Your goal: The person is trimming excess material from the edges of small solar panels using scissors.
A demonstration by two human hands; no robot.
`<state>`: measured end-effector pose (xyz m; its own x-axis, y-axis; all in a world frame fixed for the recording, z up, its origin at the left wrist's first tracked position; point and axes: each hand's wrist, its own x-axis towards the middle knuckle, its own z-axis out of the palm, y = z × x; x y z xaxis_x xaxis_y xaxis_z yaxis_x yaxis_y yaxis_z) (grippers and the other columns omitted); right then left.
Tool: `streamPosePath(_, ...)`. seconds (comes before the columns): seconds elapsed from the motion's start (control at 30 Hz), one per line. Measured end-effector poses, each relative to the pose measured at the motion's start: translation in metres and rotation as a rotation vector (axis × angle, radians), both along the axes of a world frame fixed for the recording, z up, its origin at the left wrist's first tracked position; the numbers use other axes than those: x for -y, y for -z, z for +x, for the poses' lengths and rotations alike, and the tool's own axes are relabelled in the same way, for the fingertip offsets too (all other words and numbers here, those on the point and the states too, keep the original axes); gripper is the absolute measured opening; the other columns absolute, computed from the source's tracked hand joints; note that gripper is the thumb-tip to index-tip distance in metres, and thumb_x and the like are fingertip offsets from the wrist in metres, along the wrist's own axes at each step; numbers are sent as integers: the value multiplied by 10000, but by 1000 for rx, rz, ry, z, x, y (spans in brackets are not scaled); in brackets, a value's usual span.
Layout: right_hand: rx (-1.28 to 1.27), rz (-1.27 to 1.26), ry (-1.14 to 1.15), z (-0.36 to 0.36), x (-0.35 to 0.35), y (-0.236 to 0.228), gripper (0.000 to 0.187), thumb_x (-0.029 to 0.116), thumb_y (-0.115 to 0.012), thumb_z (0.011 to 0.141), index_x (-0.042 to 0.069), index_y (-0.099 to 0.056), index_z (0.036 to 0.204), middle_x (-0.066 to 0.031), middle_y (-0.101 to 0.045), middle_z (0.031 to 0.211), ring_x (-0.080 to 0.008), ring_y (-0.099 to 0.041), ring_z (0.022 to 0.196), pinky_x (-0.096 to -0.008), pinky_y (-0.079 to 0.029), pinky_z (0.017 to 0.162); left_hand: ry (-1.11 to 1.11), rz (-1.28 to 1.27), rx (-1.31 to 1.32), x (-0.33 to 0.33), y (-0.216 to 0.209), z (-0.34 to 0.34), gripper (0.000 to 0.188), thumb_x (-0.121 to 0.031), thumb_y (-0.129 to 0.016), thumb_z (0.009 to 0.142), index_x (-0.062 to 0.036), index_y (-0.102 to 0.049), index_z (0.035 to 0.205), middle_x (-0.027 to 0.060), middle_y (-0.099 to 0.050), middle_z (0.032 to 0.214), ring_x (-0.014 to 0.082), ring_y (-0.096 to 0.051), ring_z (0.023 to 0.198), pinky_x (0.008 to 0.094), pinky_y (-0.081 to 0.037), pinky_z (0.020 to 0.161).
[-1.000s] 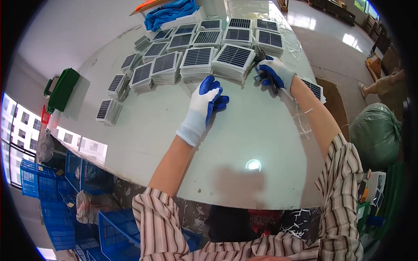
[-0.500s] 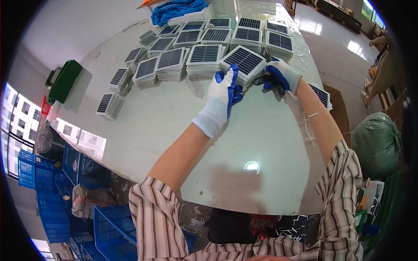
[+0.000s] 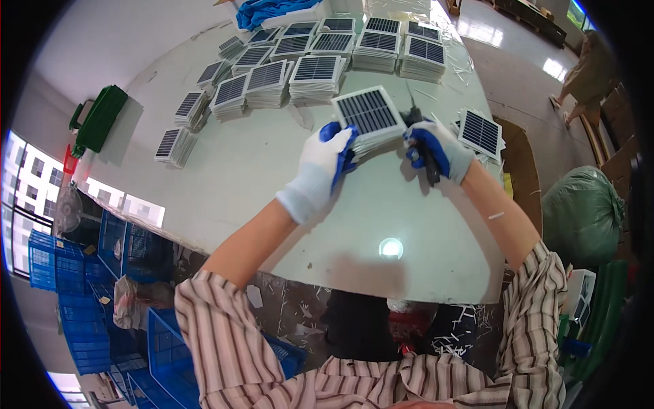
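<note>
My left hand [image 3: 325,158], in a white glove with blue coated palm and fingers, is closed on the near left corner of a stack of small solar panels [image 3: 370,111]. The panels are dark with white borders, and the stack sits tilted in front of the other stacks. In the matching glove, my right hand [image 3: 436,151] grips a dark-handled tool [image 3: 431,169] beside the stack's right edge. Its narrow tip points away from me, but its exact kind is unclear. Another panel stack [image 3: 481,132] lies right of this hand.
Rows of panel stacks [image 3: 315,70] cover the far part of the pale table [image 3: 272,204]. A green case [image 3: 102,123] stands at the left, with blue crates [image 3: 82,327] below. On the right are a green sack [image 3: 582,215] and another person [image 3: 587,78]. White strips litter the floor.
The panel stack has come away from the row toward me, held by my left hand. My right hand has moved nearer me, its tool now showing clearly. The person at right shows more fully.
</note>
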<state>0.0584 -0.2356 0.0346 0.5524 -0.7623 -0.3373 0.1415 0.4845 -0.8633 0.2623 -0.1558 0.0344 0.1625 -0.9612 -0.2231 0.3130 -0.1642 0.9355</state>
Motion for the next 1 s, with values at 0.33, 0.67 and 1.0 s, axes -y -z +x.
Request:
streamPosePath(0.33, 220, 272, -134, 76, -111, 9, 110, 102, -536, 841, 62, -447, 892, -49, -461, 632, -161, -530, 485, -330, -484, 428, 119, -55, 600, -64, -10, 101, 387, -230, -681, 841, -17, -556, 1139, 61, -644, 990, 132, -592, 865, 275, -478, 746)
streamPosePath(0.67, 232, 42, 7, -18, -133, 9, 362, 211, -615, 883, 24, -500, 1170, -62, -592, 855, -88, -555, 621, -244, -503, 468, 110, -30, 926, -61, -24, 67, 451, -146, -715, 779, -3, -539, 1168, 104, -630, 1076, 191, -611, 942, 304, -486, 832)
streamPosePath(1.0, 16, -218, 292, -116, -225, -3, 354, 307, -519, 944, 23, -517, 1156, 17, -431, 666, -77, -436, 534, -218, -378, 438, 103, 37, 1959, -64, -8, -29, 920, -567, -669, 740, -52, -305, 1410, 150, -324, 1446, 323, -293, 1336, 597, -250, 1038)
